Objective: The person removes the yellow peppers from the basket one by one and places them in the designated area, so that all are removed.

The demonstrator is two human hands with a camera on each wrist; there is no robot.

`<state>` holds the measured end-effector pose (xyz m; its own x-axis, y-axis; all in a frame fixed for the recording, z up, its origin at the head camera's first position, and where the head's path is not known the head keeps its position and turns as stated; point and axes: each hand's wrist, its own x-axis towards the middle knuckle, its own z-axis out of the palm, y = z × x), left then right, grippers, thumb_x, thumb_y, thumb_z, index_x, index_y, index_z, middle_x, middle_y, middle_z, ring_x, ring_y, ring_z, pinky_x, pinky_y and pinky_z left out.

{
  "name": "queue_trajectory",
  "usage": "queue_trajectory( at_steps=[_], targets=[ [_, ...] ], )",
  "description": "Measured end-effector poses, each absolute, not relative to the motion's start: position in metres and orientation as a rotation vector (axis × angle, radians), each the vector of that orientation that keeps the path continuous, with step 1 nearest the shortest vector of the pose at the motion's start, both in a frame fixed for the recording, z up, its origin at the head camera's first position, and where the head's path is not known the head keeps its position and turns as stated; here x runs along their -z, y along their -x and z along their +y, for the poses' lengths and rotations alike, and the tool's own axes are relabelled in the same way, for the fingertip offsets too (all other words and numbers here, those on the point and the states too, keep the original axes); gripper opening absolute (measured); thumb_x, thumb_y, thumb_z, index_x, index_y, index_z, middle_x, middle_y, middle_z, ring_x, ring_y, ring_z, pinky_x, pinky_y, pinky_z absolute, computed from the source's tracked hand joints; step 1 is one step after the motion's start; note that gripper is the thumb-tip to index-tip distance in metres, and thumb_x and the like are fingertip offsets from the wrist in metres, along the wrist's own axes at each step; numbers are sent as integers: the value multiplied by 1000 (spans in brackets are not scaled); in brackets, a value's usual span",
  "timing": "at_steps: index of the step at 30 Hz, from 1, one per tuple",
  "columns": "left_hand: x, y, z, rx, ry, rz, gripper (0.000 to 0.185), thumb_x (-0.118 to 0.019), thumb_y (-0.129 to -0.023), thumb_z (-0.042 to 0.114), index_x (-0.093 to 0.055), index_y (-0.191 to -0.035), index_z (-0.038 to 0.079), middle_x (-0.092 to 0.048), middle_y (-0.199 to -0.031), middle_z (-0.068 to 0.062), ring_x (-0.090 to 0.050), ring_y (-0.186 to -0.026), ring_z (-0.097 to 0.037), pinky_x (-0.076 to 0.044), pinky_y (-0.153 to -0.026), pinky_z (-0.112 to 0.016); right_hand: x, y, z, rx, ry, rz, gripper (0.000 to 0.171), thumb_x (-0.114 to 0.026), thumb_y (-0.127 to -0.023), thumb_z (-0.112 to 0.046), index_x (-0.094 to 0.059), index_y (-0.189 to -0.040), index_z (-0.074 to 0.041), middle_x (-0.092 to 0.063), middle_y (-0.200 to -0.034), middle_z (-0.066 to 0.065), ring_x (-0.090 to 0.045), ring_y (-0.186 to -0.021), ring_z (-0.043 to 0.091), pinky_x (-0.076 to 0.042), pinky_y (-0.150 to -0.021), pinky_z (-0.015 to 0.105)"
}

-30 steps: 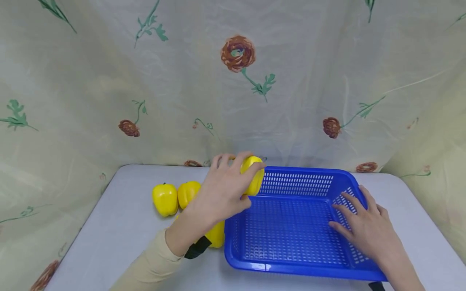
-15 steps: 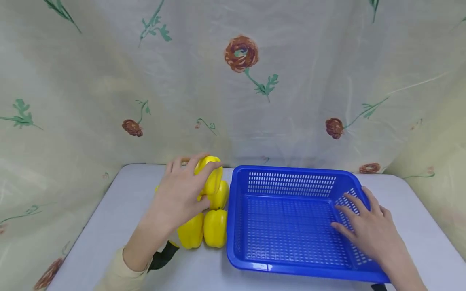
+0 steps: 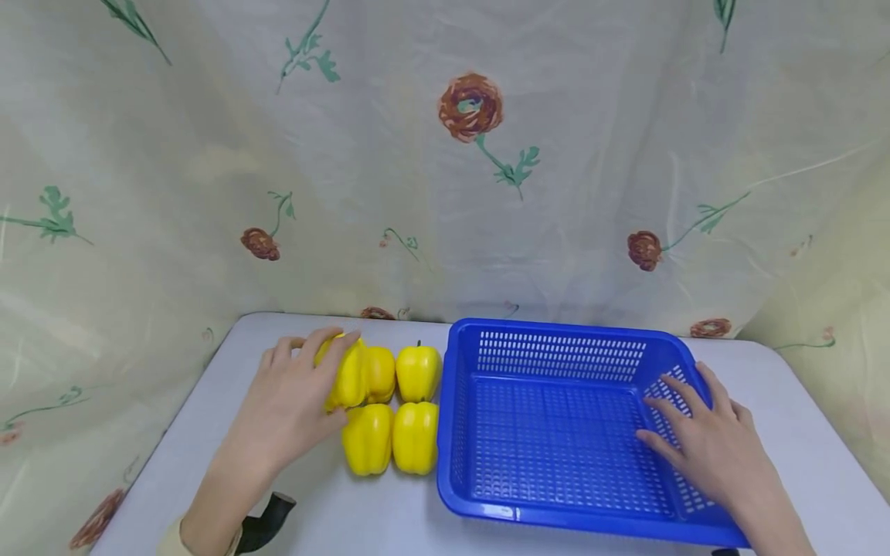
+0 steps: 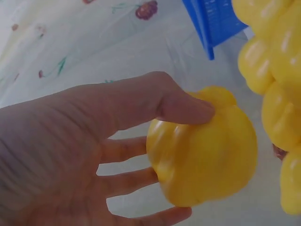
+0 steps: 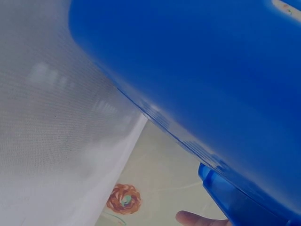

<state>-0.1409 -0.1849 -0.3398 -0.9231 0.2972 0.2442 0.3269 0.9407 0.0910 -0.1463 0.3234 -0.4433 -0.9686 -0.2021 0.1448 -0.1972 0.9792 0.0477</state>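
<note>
My left hand grips a yellow bell pepper at the left of the table; in the left wrist view the thumb lies over this pepper and the fingers reach under it. Right beside it sits another yellow pepper, partly covered. A stemmed pepper stands by the blue plastic basket, with two more peppers, a left one and a right one, in front. My right hand rests on the basket's right rim, fingers spread over the inner wall.
The basket has slotted walls, a mesh floor and nothing in it. Beneath everything is a white table. A flowered curtain hangs along the table's back edge. A black strap shows at the left wrist.
My left hand has carried its pepper from the basket's back left corner leftward and down beside the other peppers. The right hand has stayed at the basket's right side.
</note>
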Motion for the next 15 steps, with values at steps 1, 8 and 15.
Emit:
queue_trajectory(
  at_steps=[1,8,15],
  targets=[
    [342,140,-188,189,466,-2869,84,-90,-80,15,-53,-156,14,-59,-154,-17,-57,-126,-51,-49,-106,-66,443,146,324,50,-299,-2979,57,-76,-96,-50,-72,-137,-11,-54,-156,28,-23,-154,62,-41,-100,89],
    [359,133,-204,143,469,-2885,80,-95,-79,19,-59,-150,14,-64,-148,-16,-62,-115,-50,-54,-94,-62,442,146,323,51,-279,-2996,59,-76,-96,-52,-72,-138,-10,-54,-156,29,-23,-154,62,-40,-101,89],
    [370,129,-212,168,453,-2994,83,-100,-73,19,-60,-146,16,-64,-146,-14,-64,-113,-48,-57,-91,-61,442,145,322,34,-288,-2984,57,-76,-96,-50,-72,-137,-11,-54,-156,28,-23,-154,62,-40,-101,89]
  ],
)
